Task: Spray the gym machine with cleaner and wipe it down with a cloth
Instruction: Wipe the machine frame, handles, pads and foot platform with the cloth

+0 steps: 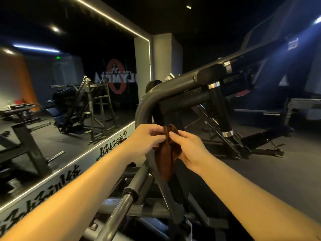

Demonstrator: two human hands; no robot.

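Where left hand [147, 137], right hand [188, 147] pinch top, cloth [166, 159] hangs below grip.

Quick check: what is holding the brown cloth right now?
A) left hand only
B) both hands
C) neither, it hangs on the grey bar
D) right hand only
B: the left hand and the right hand both pinch the top of the bunched brown cloth, in front of the machine's curved grey metal tube.
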